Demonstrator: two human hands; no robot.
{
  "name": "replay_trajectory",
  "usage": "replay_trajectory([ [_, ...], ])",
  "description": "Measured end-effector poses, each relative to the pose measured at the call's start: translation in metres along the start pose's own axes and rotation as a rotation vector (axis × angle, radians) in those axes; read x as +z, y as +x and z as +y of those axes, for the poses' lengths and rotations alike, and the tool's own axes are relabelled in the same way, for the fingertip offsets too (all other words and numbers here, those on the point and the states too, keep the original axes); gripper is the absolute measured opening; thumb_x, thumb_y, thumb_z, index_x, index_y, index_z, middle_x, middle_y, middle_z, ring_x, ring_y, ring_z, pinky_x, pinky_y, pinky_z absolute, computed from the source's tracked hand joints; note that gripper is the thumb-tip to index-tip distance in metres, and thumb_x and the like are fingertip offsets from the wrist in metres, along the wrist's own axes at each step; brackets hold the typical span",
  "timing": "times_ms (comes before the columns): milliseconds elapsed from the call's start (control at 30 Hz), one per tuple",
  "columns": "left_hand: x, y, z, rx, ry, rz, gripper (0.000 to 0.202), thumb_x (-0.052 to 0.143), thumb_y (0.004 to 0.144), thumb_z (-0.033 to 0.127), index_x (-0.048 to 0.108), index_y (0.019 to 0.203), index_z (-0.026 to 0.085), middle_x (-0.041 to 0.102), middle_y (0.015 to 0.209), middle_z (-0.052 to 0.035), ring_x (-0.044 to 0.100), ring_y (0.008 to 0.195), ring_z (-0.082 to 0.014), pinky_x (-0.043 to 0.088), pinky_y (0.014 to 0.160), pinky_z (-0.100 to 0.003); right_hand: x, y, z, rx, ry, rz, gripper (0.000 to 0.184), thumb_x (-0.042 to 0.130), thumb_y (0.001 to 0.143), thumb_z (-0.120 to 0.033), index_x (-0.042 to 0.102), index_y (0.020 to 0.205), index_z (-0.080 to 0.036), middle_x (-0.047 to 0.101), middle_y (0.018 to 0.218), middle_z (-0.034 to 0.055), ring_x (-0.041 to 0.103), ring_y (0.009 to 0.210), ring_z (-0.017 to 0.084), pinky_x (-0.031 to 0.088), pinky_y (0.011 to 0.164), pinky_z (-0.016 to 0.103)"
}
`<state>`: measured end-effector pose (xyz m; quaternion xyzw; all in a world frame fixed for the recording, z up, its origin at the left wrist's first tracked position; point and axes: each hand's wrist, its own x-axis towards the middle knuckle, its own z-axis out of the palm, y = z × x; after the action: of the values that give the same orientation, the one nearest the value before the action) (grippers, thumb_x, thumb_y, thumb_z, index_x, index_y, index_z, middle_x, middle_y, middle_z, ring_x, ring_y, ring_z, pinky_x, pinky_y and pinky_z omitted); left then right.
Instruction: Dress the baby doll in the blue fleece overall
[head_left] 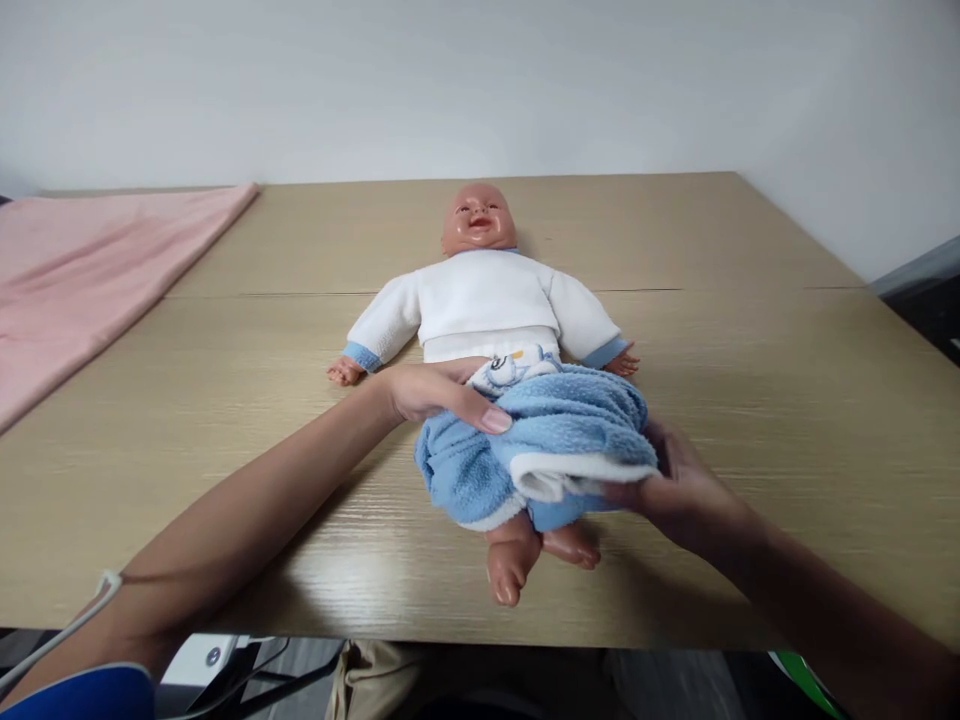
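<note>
A baby doll [480,300] lies on its back on the table, head at the far side and bare feet towards me. It wears a white fleecy top with blue cuffs. Over its lower body lie blue terry doll pants [574,410] with white trim, bunched up, and a white printed patch shows near the waist. My left hand [442,393] is closed on the upper part of the cloth, thumb pressed on top. On the other side, my right hand [667,480] grips the white-trimmed edge, its fingers partly hidden by the fabric. Both doll feet stick out below.
The light wooden table [750,400] reaches back to a pale wall. A pink cloth [97,270] covers its far left part. Below the front edge, a white device [206,657] with a cable shows at the lower left.
</note>
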<state>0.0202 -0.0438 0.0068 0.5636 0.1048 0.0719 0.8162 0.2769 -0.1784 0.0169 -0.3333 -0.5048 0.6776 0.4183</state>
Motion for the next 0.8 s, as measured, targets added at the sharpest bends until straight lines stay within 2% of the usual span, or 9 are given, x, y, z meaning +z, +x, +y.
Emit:
replay_trajectory([
  [67, -0.001, 0.002, 0.002, 0.006, 0.026, -0.046, 0.070, 0.104, 0.069, 0.057, 0.084, 0.122, 0.015, 0.089, 0.106, -0.0147, 0.087, 0.102, -0.0348, 0.071, 0.094, -0.040, -0.001, 0.000, 0.000, -0.045, -0.015, 0.105, 0.036, 0.094, 0.091, -0.038, 0.082, 0.124, -0.028, 0.083, 0.129, 0.0054, 0.076, 0.124, 0.030, 0.059, 0.116, 0.042],
  [167, -0.001, 0.006, 0.009, -0.014, 0.149, -0.128, 0.059, 0.109, 0.065, 0.045, 0.087, 0.112, 0.016, 0.089, 0.099, -0.0108, 0.085, 0.100, -0.0316, 0.070, 0.097, -0.039, 0.001, 0.000, -0.001, -0.050, -0.029, 0.173, 0.039, 0.094, 0.090, -0.043, 0.084, 0.125, -0.030, 0.083, 0.133, 0.0063, 0.074, 0.131, 0.035, 0.056, 0.123, 0.051],
  [267, 0.001, 0.008, 0.014, -0.032, 0.233, -0.123, 0.050, 0.110, 0.068, 0.041, 0.088, 0.106, 0.019, 0.089, 0.097, -0.0077, 0.084, 0.103, -0.0296, 0.069, 0.101, -0.037, 0.004, 0.001, -0.001, -0.051, -0.040, 0.215, 0.034, 0.094, 0.090, -0.044, 0.085, 0.120, -0.030, 0.083, 0.131, 0.0060, 0.075, 0.130, 0.036, 0.057, 0.121, 0.053],
  [433, 0.002, 0.006, 0.014, 0.006, 0.210, -0.126, 0.048, 0.105, 0.076, 0.049, 0.086, 0.109, 0.018, 0.088, 0.095, -0.0076, 0.084, 0.103, -0.0292, 0.068, 0.106, -0.040, 0.002, 0.002, 0.003, -0.060, -0.087, 0.171, 0.036, 0.091, 0.095, -0.044, 0.083, 0.127, -0.028, 0.083, 0.130, 0.0056, 0.076, 0.124, 0.032, 0.060, 0.110, 0.043],
  [600, 0.000, 0.005, 0.011, 0.053, 0.171, -0.119, 0.045, 0.107, 0.072, 0.047, 0.086, 0.101, 0.020, 0.086, 0.092, -0.0059, 0.082, 0.094, -0.0271, 0.066, 0.110, -0.038, 0.001, 0.004, 0.004, 0.001, -0.151, 0.125, 0.044, 0.088, 0.099, -0.048, 0.080, 0.134, -0.023, 0.083, 0.126, 0.0059, 0.076, 0.117, 0.028, 0.061, 0.101, 0.036],
  [667, 0.001, 0.006, 0.012, 0.059, 0.182, -0.153, 0.041, 0.101, 0.079, 0.050, 0.086, 0.103, 0.019, 0.087, 0.097, -0.0085, 0.082, 0.097, -0.0280, 0.066, 0.109, -0.037, 0.002, 0.005, 0.002, 0.007, -0.142, 0.123, 0.043, 0.089, 0.099, -0.045, 0.080, 0.134, -0.023, 0.083, 0.118, 0.0043, 0.076, 0.112, 0.027, 0.062, 0.097, 0.034],
  [733, 0.003, 0.006, 0.014, 0.068, 0.189, -0.209, 0.036, 0.095, 0.088, 0.050, 0.087, 0.104, 0.018, 0.086, 0.097, -0.0105, 0.082, 0.092, -0.0265, 0.067, 0.104, -0.035, 0.004, 0.005, 0.000, 0.005, -0.133, 0.137, 0.043, 0.092, 0.095, -0.041, 0.078, 0.133, -0.025, 0.081, 0.111, 0.0023, 0.076, 0.110, 0.026, 0.063, 0.095, 0.034],
  [800, 0.005, 0.006, 0.015, 0.063, 0.191, -0.228, 0.032, 0.093, 0.091, 0.048, 0.086, 0.101, 0.018, 0.086, 0.092, -0.0095, 0.081, 0.085, -0.0245, 0.068, 0.103, -0.034, 0.005, 0.005, 0.000, -0.004, -0.144, 0.167, 0.046, 0.093, 0.093, -0.040, 0.077, 0.133, -0.026, 0.081, 0.113, 0.0024, 0.076, 0.113, 0.028, 0.064, 0.097, 0.036],
])
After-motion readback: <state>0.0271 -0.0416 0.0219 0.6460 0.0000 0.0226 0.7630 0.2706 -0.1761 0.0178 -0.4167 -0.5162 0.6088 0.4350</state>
